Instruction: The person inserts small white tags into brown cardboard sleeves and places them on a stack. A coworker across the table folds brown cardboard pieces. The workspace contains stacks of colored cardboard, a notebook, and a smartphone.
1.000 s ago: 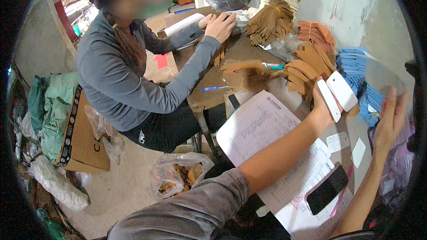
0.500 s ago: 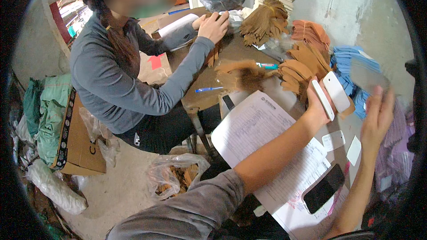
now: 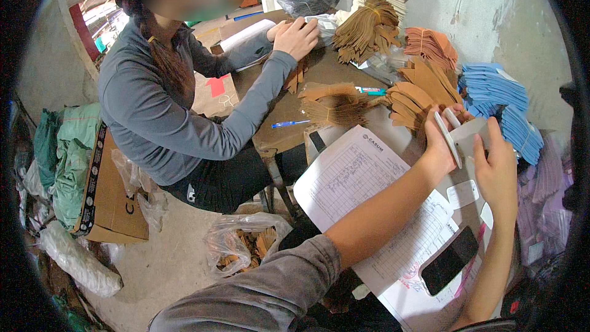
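Observation:
My left hand [image 3: 437, 147] is raised over the table and grips thin white oblong pieces [image 3: 447, 138] standing on edge. My right hand [image 3: 496, 169] is close beside it, with thumb and fingers on a flat grey-white piece [image 3: 470, 136] held between the two hands. Under them lie a printed form sheet [image 3: 359, 187], two small white oblong pieces [image 3: 462, 193] and a black phone [image 3: 450, 261].
A co-worker in a grey top [image 3: 153, 104] sits at the brown table [image 3: 283, 107], both hands on a white sheet. Stacks of brown pieces [image 3: 369, 27] and blue pieces [image 3: 491, 89] crowd the far side. A blue pen [image 3: 290, 124], a bag of scraps [image 3: 246, 246] and a cardboard box [image 3: 110, 200] are nearby.
My right hand, open and apart at the right before, has moved left and met my left hand, taking hold of one flat piece. The co-worker's hands stayed on the white sheet.

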The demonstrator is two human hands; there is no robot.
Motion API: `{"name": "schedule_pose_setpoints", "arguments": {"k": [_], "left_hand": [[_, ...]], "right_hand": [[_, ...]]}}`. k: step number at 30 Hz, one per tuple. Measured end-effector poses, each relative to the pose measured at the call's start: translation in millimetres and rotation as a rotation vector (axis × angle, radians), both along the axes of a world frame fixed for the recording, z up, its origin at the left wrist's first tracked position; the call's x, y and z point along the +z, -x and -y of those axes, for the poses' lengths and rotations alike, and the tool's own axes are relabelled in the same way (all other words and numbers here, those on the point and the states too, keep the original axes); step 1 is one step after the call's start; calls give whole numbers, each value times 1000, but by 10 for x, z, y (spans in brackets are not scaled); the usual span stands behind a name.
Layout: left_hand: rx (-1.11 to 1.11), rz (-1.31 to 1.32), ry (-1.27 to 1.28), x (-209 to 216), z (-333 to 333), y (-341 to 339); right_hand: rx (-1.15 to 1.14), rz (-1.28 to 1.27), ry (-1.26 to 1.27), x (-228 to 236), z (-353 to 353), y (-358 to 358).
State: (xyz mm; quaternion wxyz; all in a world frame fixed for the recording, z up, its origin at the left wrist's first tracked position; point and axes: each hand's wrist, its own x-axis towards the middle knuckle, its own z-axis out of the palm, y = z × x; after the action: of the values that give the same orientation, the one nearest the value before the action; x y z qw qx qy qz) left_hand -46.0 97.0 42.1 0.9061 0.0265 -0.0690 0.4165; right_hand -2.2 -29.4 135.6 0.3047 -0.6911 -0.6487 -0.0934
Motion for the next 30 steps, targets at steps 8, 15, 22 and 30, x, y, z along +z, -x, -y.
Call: {"name": "schedule_pose_setpoints", "arguments": {"k": [8, 15, 22, 30], "left_hand": [[-25, -62, 129, 28, -37, 4], [37, -75, 3, -53, -90, -65], [29, -133, 39, -4, -14, -28], [38, -137, 83, 11, -47, -54]], "right_hand": [[125, 17, -487, 45, 37, -173], [-23, 190, 11, -95, -48, -122], [2, 122, 12, -101, -53, -73], [3, 132, -26, -175, -99, -104]]}}
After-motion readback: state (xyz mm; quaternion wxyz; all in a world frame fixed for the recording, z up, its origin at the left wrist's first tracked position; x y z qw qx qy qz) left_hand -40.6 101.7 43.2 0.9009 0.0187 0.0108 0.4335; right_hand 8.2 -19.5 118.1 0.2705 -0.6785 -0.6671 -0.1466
